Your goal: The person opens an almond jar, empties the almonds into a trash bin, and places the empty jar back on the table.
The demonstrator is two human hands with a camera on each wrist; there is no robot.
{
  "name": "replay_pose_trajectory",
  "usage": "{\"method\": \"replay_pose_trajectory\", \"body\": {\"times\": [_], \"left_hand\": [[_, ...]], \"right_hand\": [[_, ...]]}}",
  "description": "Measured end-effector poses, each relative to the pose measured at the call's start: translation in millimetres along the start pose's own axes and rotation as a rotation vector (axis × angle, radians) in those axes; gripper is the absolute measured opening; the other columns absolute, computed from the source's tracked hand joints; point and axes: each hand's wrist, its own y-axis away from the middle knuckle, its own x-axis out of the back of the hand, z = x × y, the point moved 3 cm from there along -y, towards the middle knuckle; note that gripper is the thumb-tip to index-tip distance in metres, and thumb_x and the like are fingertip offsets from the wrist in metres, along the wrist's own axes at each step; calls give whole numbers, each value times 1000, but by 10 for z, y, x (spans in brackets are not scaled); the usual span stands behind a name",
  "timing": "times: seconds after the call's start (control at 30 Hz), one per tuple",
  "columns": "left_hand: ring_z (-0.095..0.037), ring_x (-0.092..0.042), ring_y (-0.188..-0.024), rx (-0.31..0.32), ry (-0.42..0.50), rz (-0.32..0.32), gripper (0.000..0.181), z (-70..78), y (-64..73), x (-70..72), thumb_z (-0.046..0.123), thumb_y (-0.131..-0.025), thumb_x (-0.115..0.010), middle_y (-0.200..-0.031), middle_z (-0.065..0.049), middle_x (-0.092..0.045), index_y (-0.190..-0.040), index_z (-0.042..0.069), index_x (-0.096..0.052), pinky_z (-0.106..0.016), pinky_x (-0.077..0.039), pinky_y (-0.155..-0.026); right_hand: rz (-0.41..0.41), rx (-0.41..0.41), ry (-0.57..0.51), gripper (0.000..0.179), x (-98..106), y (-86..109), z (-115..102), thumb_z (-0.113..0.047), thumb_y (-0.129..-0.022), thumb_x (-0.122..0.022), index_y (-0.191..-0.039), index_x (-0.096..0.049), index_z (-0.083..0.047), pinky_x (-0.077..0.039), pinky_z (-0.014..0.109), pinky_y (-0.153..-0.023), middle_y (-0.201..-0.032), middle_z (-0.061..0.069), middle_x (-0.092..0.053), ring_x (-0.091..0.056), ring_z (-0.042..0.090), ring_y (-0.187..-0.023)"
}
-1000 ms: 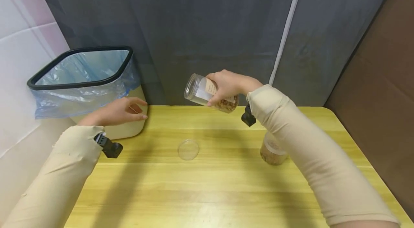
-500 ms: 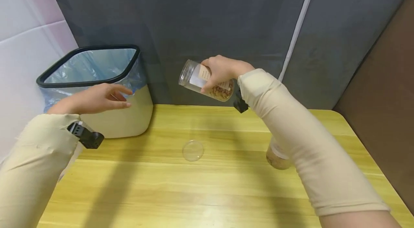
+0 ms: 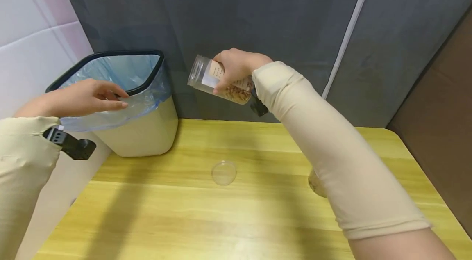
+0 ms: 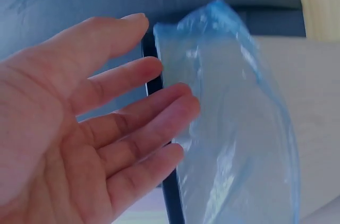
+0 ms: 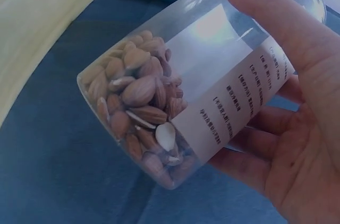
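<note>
My right hand (image 3: 237, 67) grips a clear plastic jar (image 3: 200, 75) round its labelled side, above the back of the table. The jar is tilted, its uncovered mouth toward the bin at left. Brown almonds (image 5: 141, 91) lie heaped at its lower end in the right wrist view. My left hand (image 3: 82, 98) is held at the near rim of the bin (image 3: 147, 135), fingers loosely bent and holding nothing. In the left wrist view those fingers (image 4: 154, 123) overlap the black rim and blue bag (image 4: 228, 118); whether they touch is unclear.
A clear round lid (image 3: 223, 172) lies flat on the wooden table (image 3: 177, 219). Another jar (image 3: 316, 184) stands at the right, mostly hidden behind my right sleeve. A dark grey curtain (image 3: 258, 14) hangs behind the table.
My right hand has carried the tilted jar leftward and up, closer to the bin. My left hand has moved left and up, from the bin's front to its rim.
</note>
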Motion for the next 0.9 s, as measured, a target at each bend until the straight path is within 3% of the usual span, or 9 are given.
{"method": "replay_pose_trajectory", "body": {"times": [0.23,0.4,0.6,0.9], "left_hand": [[-15,-57,-77,55,-56,125,27,-190,63,129,28,-86,-65,-99,-9,-64,-104,8,-66,-27,-45,-62],[-11,-56,-66,84,-59,186,25,-288,122,71,26,-83,-68,-86,-6,-66,-97,5,-67,-27,-43,-57],[-5,-51,-63,69,-75,238,16,-279,207,-29,21,-80,-72,-80,-2,-64,-89,8,-70,-26,-41,-56],[0,-48,-65,82,-82,297,18,-226,273,-19,21,-80,-72,-82,-6,-64,-89,5,-71,-27,-40,-56]], "right_hand": [[16,32,50,67,117,-120,-146,-48,-75,-69,-126,-47,-11,-45,26,-73,-104,2,-52,-51,15,-88],[9,52,40,66,61,-224,-290,-47,-74,-71,-125,-47,-11,-44,26,-73,-105,2,-52,-50,15,-90],[27,67,42,72,-3,-317,-442,-47,-73,-72,-130,-45,-12,-43,25,-75,-107,-1,-52,-49,13,-92],[91,39,43,79,-3,-393,-662,-41,-74,-71,-141,-33,-23,-40,25,-77,-114,-4,-50,-45,11,-96]]}}
